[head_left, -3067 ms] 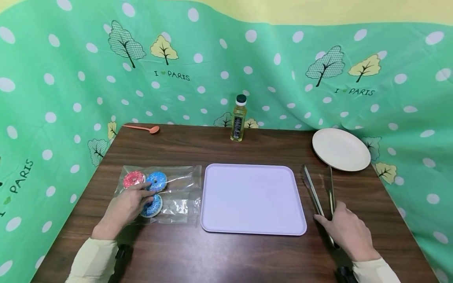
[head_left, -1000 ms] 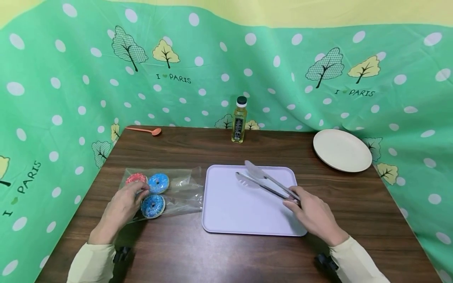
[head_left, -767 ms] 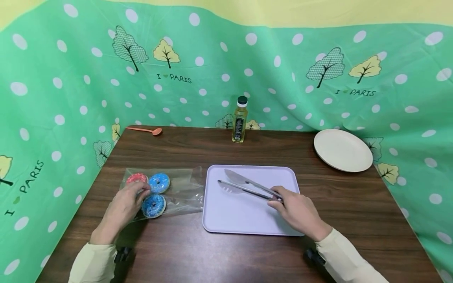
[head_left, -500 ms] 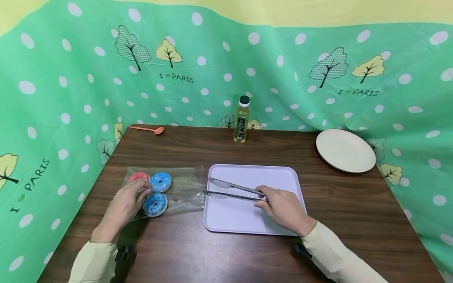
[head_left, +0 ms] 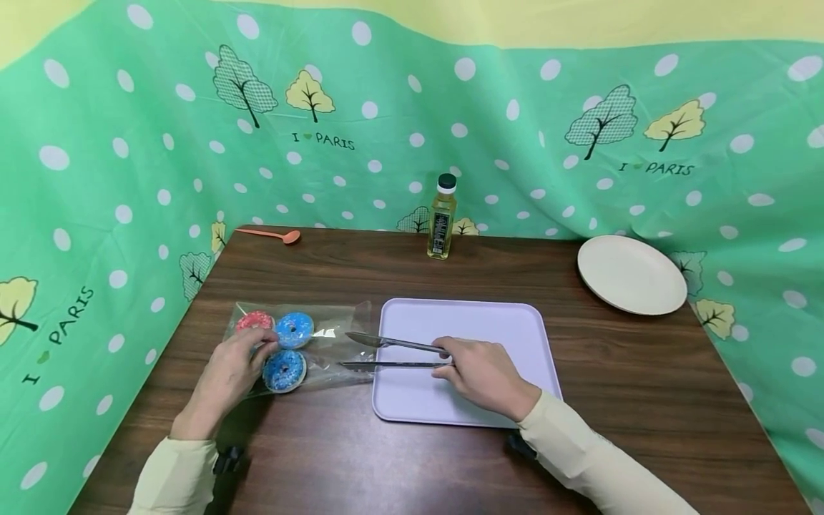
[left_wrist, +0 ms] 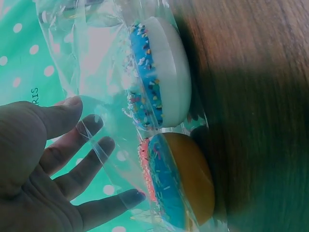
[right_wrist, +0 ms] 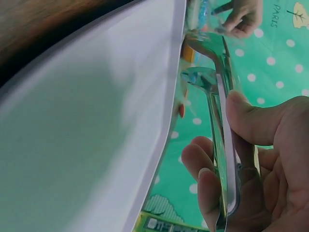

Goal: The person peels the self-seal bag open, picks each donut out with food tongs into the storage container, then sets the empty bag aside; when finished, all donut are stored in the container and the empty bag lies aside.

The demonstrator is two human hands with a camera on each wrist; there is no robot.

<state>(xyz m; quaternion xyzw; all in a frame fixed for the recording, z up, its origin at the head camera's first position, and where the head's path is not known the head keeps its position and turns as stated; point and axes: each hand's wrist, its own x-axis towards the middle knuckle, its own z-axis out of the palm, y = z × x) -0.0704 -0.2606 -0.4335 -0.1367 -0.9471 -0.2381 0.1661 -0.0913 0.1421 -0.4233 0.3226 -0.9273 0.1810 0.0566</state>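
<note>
At the left, my left hand [head_left: 228, 372] pinches the upper film of a clear plastic bag [head_left: 337, 315] between thumb and fingers. Inside lie a red-topped donut [head_left: 254, 320], a light-blue donut [head_left: 295, 330] and a darker blue donut [head_left: 285, 371], all with sprinkles. The left wrist view shows the film [left_wrist: 89, 58] drawn up off the donuts toward the thumb. My right hand [head_left: 486, 375] grips metal tongs [head_left: 408, 345] over the lilac tray [head_left: 460, 408]. Their arms are spread, and their tips overlap the bag's right end in the head view.
An oil bottle [head_left: 441, 218] with a dark cap stands at the back centre. An orange spoon [head_left: 290, 237] lies at the back left. At the back right is a white plate [head_left: 631, 275] by the table's edge. A patterned green curtain [head_left: 489, 107] hangs behind the table.
My right hand picked up the tongs from right of the tray and carried them left across it to the bag. My left hand went from resting on the bag to pinching its film.
</note>
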